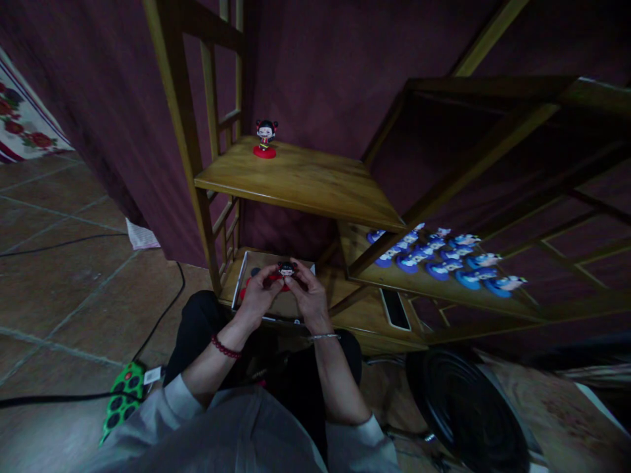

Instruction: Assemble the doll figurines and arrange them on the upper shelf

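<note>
Between both my hands is a small figurine [286,269] with black hair buns and a pale face. My left hand [259,293] closes on its left side, and my right hand [309,295] grips it from the right. Fingers hide most of its body. Below the hands lies a shallow white-edged box [240,274] on the lower shelf; red pieces show in it beside my left hand. A similar figurine [265,136] on a red round base stands upright on the upper shelf [315,180].
Several blue-and-white figurines [446,266] stand in rows on the shelf to the right. A dark-screened phone [395,309] lies on the lower board. A green power strip [123,397] with cables sits on the tiled floor; a round black object [466,407] is at lower right.
</note>
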The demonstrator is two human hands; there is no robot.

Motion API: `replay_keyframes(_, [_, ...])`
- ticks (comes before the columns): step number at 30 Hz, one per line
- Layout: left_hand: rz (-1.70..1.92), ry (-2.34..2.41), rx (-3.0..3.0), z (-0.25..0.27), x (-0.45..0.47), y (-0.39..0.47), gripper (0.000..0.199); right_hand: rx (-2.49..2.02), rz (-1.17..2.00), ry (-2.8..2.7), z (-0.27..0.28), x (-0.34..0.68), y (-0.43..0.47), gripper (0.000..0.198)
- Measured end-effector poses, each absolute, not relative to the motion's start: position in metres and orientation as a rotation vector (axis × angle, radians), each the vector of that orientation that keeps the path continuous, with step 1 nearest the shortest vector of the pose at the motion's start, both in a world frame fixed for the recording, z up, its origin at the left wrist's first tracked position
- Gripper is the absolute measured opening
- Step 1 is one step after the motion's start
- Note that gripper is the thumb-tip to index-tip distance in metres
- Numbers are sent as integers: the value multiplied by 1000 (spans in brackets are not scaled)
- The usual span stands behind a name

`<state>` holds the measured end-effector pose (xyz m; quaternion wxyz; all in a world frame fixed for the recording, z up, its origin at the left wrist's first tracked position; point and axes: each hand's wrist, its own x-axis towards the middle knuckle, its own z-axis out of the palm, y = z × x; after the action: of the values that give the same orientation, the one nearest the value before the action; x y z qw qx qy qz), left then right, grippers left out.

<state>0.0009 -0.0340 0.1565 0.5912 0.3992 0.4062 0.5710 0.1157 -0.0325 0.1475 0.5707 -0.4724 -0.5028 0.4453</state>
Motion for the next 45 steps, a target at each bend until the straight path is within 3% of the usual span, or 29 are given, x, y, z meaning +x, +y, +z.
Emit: replay_keyframes(45, [1258,1017,838,154,5,-43,20,-1226,990,-1138,145,111,-48,43])
